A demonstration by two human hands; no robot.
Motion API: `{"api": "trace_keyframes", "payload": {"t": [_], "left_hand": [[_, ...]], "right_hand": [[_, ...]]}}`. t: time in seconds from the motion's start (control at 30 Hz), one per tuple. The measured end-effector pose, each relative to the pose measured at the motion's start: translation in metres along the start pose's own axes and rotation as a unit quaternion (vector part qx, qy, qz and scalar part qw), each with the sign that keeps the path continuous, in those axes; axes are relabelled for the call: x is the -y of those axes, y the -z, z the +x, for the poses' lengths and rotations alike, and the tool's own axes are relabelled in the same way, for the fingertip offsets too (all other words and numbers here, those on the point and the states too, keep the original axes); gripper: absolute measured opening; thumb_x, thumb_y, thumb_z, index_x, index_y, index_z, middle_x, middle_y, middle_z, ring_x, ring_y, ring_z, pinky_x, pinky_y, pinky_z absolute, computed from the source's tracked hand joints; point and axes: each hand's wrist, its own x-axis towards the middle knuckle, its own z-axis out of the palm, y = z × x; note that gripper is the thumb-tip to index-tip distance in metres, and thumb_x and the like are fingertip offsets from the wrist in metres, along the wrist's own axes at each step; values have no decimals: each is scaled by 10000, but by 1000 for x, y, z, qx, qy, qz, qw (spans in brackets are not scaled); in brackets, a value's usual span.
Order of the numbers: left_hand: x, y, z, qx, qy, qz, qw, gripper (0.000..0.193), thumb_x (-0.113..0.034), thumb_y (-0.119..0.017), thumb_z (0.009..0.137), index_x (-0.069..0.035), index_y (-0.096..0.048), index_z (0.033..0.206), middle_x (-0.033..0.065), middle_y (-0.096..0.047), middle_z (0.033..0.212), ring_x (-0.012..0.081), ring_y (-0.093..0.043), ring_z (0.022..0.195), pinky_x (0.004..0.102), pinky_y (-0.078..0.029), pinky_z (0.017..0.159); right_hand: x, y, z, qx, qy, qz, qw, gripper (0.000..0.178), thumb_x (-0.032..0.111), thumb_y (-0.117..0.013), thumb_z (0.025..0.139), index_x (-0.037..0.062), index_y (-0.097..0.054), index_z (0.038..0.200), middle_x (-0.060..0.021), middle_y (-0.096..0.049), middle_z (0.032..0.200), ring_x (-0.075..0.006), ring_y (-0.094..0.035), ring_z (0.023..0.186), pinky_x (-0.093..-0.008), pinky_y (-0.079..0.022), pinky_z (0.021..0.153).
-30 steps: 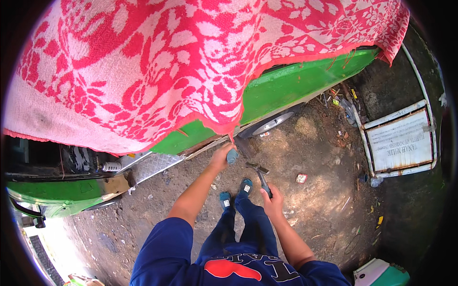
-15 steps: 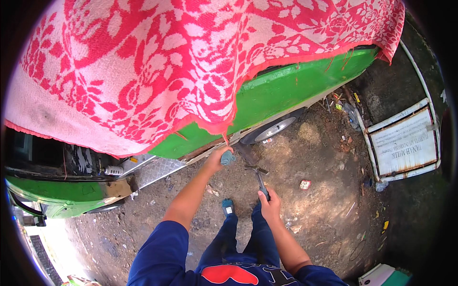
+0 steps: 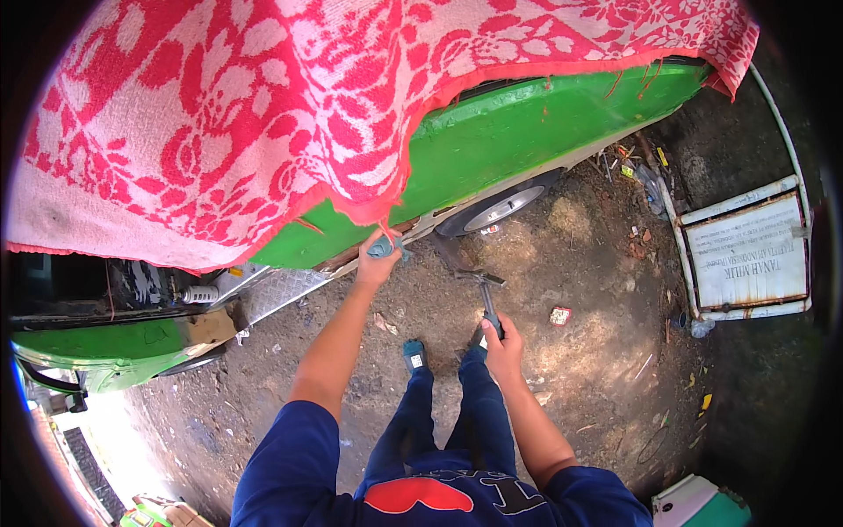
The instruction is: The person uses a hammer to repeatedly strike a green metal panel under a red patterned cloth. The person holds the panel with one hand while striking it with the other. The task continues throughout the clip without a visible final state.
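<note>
My left hand point(image 3: 372, 266) is closed around a crumpled grey-green cloth point(image 3: 384, 249). It is right under the hanging corner of a red and pink patterned towel point(image 3: 373, 162), whose frayed tip comes down to the fingers. Whether the fingers also pinch that tip I cannot tell. In my right hand point(image 3: 504, 344) is a hammer point(image 3: 486, 297), gripped by its dark handle with the metal head pointing away from me. The hammer touches nothing and is held over the ground.
The towel drapes over a green vehicle point(image 3: 518, 132) with a wheel point(image 3: 500, 211) below its side. At left, a spray can point(image 3: 200, 294) lies by an open doorway and a metal step point(image 3: 277, 292). A rusty white-framed sign point(image 3: 746, 255) leans at right. Litter dots the dirt ground point(image 3: 580, 378).
The view has shifted a little. My left hand with the cloth has moved slightly left and up, and the hammer in my right hand has risen a little.
</note>
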Motion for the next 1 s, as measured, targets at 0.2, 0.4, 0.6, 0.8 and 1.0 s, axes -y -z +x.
{"api": "trace_keyframes", "payload": {"t": [0.2,0.4,0.6,0.8,1.0], "left_hand": [[-6,-3,15,-10,29,-20,999,234,33,-643,762,-28,-620,987,77,-710,1044,157,-656,1000,317,-511,900],[-14,-13,7,-1,45,24,999,293,4,-706,761,-68,-631,1034,2,-643,939,79,-569,877,277,-484,794],[-15,-20,-2,-11,8,39,999,319,-19,-759,783,-71,-620,1065,5,-639,906,90,-570,861,274,-479,795],[-8,-15,0,29,25,-33,999,334,-17,-782,774,-68,-602,1051,26,-640,909,119,-582,855,298,-486,792],[-18,-11,5,27,-13,20,999,295,-41,-757,808,-85,-613,1061,40,-627,871,134,-569,826,311,-485,768]], "right_hand": [[-5,5,1,6,-36,20,999,297,201,-706,929,-19,-662,1123,-59,-603,786,-120,-535,708,-280,-459,672],[5,-14,7,33,3,-50,998,378,183,-681,937,10,-585,1259,-134,-646,949,-217,-615,808,-334,-495,762],[76,-29,17,138,155,-103,973,508,175,-651,951,83,-445,1407,-167,-634,1136,-306,-656,883,-379,-511,796],[102,-41,15,175,268,-176,931,470,161,-648,943,185,-515,1393,-139,-599,1001,-345,-643,782,-422,-518,669],[106,-57,19,130,308,-301,893,514,143,-660,916,248,-552,1407,-122,-548,901,-338,-621,665,-435,-507,554]]}}
